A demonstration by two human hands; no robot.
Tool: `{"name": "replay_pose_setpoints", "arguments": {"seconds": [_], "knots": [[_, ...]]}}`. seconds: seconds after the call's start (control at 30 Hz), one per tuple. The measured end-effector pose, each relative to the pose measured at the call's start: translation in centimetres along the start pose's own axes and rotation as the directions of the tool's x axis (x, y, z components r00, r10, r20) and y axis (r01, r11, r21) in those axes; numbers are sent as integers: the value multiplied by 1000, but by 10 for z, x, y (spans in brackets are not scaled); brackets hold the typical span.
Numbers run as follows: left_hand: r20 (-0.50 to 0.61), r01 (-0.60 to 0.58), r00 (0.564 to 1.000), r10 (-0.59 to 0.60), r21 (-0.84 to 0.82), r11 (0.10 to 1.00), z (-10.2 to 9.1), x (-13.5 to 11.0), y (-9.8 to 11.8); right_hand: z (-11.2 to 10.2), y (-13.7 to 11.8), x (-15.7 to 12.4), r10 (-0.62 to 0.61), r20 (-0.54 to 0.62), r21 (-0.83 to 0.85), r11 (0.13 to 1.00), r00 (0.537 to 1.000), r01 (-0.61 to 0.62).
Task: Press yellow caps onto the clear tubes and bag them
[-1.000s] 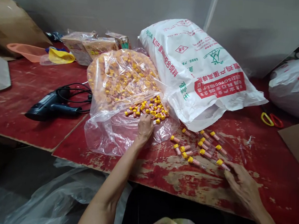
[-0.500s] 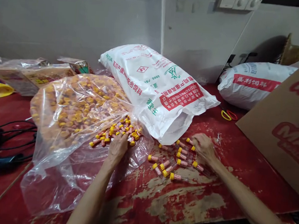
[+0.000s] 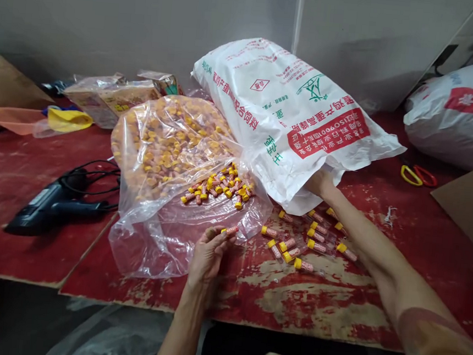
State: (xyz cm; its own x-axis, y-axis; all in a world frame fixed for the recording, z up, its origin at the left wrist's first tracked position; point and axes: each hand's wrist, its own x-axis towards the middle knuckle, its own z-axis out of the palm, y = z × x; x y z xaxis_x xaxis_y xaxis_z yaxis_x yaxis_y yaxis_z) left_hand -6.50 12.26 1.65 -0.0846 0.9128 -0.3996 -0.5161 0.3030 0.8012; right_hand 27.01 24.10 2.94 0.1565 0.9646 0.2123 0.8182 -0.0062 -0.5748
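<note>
The left hand (image 3: 208,252) has its grip closed on one small yellow-capped vial (image 3: 231,230), pinched at the cap end between thumb and fingertips. The vial lies just beyond the fingertips, its long axis running nearly level, cap toward the hand and pink-filled body pointing right. It is held over the near edge of a clear plastic bag (image 3: 142,252), on which a loose pile of similar vials (image 3: 223,186) lies a little farther away.

The right hand (image 3: 320,183) is mostly hidden in the mouth of a white woven sack (image 3: 284,101), so I cannot tell whether its grip is empty or holding something. That sack mouth lies to the right of the held vial and farther from the body; the left hand is plainly the nearer one to the vial, with the right well apart.

Between the left hand and the right forearm, more vials (image 3: 316,245), seemingly in clear sleeves, are scattered on the worn red worktop (image 3: 299,310). A heat gun (image 3: 51,208) lies off to the left.
</note>
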Motion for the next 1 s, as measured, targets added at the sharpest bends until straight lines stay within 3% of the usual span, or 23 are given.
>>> {"name": "replay_pose_setpoints", "arguments": {"seconds": [0.1,0.13,0.2,0.33,0.4,0.57,0.7,0.8,0.87,1.0], "knots": [[10,86,996,-86,-126,988,5,-15,-15,-26,-11,-56,90,-14,70,994,996,-89],[21,100,995,-98,-149,984,9,-21,-20,-33,-18,-80,156,-6,232,961,988,-150],[52,109,993,-102,-159,981,18,-31,-31,-39,-36,-128,152,93,349,921,984,-175],[112,115,988,-102,-116,987,37,-55,-50,-26,-69,-196,72,258,612,760,964,-220],[121,101,989,-89,-93,991,42,-66,-56,-16,-77,-210,5,278,628,755,960,-186],[116,7,993,-13,51,999,44,-92,-68,-5,-81,-220,-257,262,508,856,930,93],[188,-113,979,74,206,972,44,-113,-83,-5,-78,-240,-363,265,282,915,893,288],[316,-135,948,41,281,950,44,-126,-98,-14,-72,-257,-348,303,88,937,887,338],[433,-188,901,-1,393,900,43,-131,-108,-23,-68,-264,-279,419,-49,943,864,329],[597,-443,802,-8,604,662,43,-130,-111,-33,-62,-268,-170,609,-227,899,775,375]]}}
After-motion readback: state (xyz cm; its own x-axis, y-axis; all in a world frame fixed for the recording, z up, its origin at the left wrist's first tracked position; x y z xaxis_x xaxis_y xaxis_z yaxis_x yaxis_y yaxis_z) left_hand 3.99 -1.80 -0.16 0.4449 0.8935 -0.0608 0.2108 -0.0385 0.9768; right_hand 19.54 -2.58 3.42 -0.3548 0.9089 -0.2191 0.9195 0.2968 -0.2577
